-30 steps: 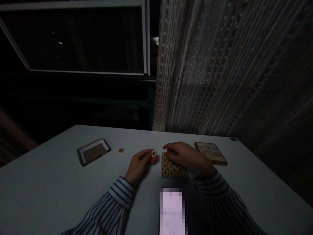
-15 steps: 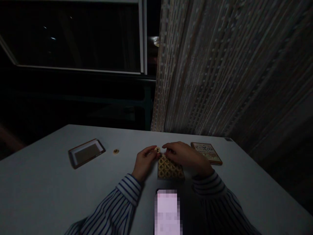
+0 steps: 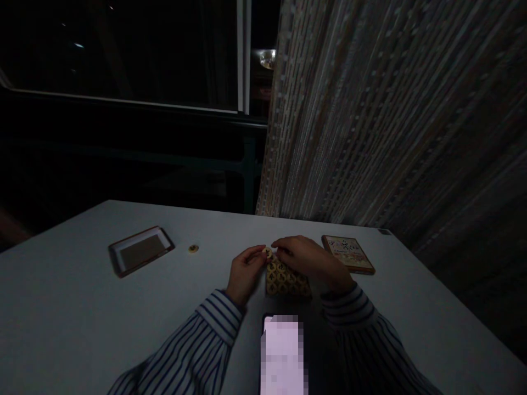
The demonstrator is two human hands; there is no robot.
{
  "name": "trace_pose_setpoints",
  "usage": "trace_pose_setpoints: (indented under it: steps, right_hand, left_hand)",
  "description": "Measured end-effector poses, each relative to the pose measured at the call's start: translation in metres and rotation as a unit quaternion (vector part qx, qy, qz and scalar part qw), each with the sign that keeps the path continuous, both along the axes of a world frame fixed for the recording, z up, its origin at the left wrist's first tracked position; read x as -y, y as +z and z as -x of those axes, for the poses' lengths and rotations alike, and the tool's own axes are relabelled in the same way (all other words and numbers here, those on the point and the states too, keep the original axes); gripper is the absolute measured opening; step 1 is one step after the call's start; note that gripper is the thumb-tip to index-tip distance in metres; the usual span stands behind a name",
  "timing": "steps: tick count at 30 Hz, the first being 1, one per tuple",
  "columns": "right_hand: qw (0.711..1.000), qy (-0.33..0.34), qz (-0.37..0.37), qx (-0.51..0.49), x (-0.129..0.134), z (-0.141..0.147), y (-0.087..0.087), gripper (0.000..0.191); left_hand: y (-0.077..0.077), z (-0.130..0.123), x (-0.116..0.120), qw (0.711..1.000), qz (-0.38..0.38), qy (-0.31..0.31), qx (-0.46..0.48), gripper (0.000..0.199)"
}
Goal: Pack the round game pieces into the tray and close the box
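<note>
Between the thumb and fingers of my left hand is a round pale game piece with a dark character on it. It is at the far left corner of a small box filled with rows of similar round pieces. My right hand reaches over the far right part of the box, its fingers bent and close to the held piece. Its fingertips are partly hidden, so whether they grip anything is unclear. A single loose piece lies on the white table to the left.
An open tray-like lid rests on the table at the left. At the right is a flat printed box or lid. A lit phone lies near the front, and a string curtain hangs behind the table.
The held piece has moved slightly down and right, closer to the box's far left corner. My right hand stays over the box. The view has shifted slightly.
</note>
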State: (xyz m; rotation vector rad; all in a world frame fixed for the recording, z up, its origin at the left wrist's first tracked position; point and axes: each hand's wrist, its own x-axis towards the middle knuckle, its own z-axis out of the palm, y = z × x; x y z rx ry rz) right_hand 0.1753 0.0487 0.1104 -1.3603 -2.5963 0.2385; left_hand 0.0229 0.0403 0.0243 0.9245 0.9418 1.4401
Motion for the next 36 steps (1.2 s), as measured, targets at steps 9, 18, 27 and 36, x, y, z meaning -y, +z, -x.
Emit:
trace_pose_setpoints:
  steps: [9,18,27,36]
  right_hand:
    - [0.999,0.019,0.034,-0.014,0.0004,0.0065,-0.0003,0.031]
    - [0.999,0.027,0.018,-0.02,0.0003,0.0061,-0.001,0.029]
    - [0.999,0.023,-0.001,-0.038,-0.0003,0.0077,-0.0048,0.027]
    - [0.999,0.029,-0.023,-0.032,-0.0004,0.0093,-0.0049,0.024]
  left_hand:
    - [-0.0022,0.0015,-0.0012,1.0,-0.001,0.0,0.004,0.03]
    - [-0.0024,0.0011,-0.0023,1.0,-0.004,-0.006,0.016,0.03]
    - [-0.0084,0.0034,-0.0054,0.999,-0.02,-0.028,0.0,0.034]
    - [-0.0025,0.0034,-0.0042,0.999,-0.03,-0.008,-0.024,0.029]
